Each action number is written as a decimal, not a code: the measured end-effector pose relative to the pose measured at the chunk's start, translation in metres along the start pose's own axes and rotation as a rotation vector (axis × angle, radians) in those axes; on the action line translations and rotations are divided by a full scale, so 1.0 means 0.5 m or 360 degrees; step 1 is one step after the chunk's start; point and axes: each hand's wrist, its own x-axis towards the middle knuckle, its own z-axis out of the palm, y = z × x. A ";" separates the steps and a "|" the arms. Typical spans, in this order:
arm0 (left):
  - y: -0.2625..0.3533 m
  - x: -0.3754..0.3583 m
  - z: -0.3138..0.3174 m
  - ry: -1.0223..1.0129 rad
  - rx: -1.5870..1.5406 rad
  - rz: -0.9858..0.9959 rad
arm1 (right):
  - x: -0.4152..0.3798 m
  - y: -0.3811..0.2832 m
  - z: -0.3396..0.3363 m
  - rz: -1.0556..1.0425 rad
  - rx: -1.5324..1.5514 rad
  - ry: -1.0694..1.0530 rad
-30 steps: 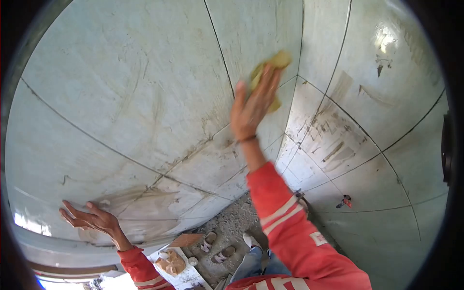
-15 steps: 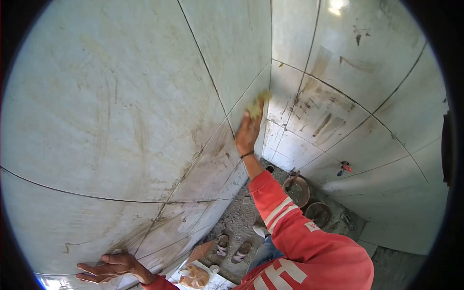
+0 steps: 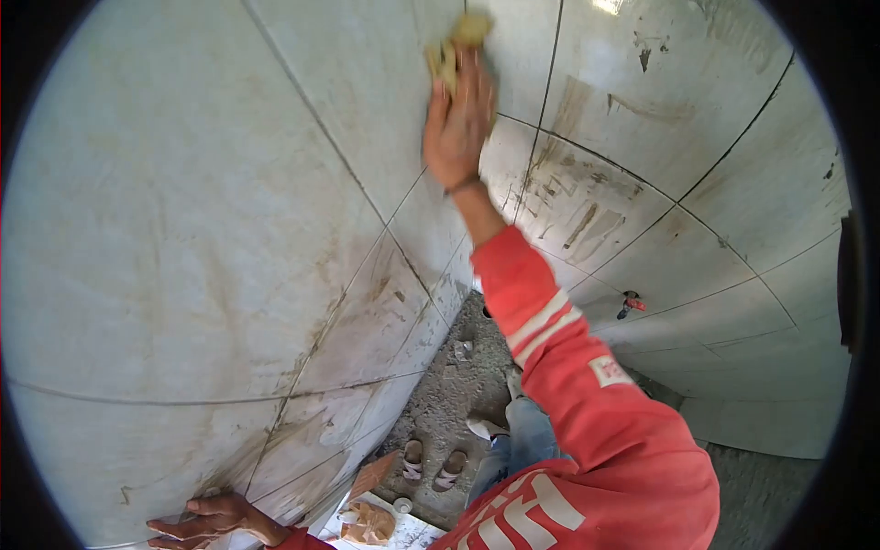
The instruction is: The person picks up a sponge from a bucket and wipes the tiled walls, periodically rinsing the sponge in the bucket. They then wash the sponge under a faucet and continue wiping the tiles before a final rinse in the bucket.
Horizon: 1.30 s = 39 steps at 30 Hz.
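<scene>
Raised high near the corner, my right hand [image 3: 461, 128] presses a yellowish sponge or cloth [image 3: 472, 31] against the tiled wall [image 3: 229, 183]. Its fingers are stretched up over the yellow material, which shows above and beside the fingertips. At the bottom left, my left hand [image 3: 215, 519] rests on the lower part of the same wall, fingers spread and nothing in it. Brown smears mark the tiles between the two hands.
The adjoining wall [image 3: 733, 211] has brown stains and a red-handled fitting [image 3: 631, 304]. Below are a rough floor [image 3: 449, 385], a pair of sandals [image 3: 449, 469], a brown tile piece [image 3: 373, 475] and a crumpled brown bag [image 3: 368, 524].
My right hand has moved up the wall with the yellow material. The view has shifted, and my arm now hides the buckets. My left hand stays on the lower wall.
</scene>
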 end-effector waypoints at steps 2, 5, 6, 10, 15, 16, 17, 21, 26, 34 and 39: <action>0.017 0.002 -0.004 0.0031 0.0039 -0.0004 | -0.174 0.095 -0.008 0.0251 -0.0078 -0.0071; 0.008 -0.008 0.002 0.0017 0.0060 -0.0027 | -0.446 0.234 -0.037 0.0648 -0.0211 -0.0143; 0.006 -0.010 0.001 -0.0002 0.0053 -0.0039 | -0.516 0.263 -0.052 0.1005 -0.0162 -0.0241; 0.019 -0.006 0.010 0.0018 0.0089 -0.0032 | -0.650 0.366 -0.052 0.1634 -0.0158 -0.0317; 0.074 -0.019 0.036 0.0045 0.0066 -0.0267 | -0.243 0.160 -0.079 0.0828 0.0227 -0.0260; 0.082 -0.028 0.041 0.0046 0.0141 -0.0383 | -0.250 0.167 -0.069 0.0842 0.0234 -0.0272; 0.095 -0.029 0.046 0.0054 0.0152 -0.0383 | -0.256 0.172 -0.060 0.0689 0.0152 -0.0280; 0.131 -0.016 0.074 0.0001 0.0123 -0.0386 | -0.407 0.247 -0.064 0.0897 0.0114 -0.0368; 0.156 -0.018 0.051 0.0007 0.0184 -0.0508 | -0.272 0.166 -0.092 0.0711 0.0160 -0.0579; 0.181 0.002 0.042 0.0088 0.0188 -0.0651 | 0.307 -0.122 0.026 -0.0173 0.0401 -0.0200; 0.175 -0.001 0.038 0.0107 0.0169 -0.0635 | 0.249 -0.247 -0.035 -0.0454 0.0401 -0.0682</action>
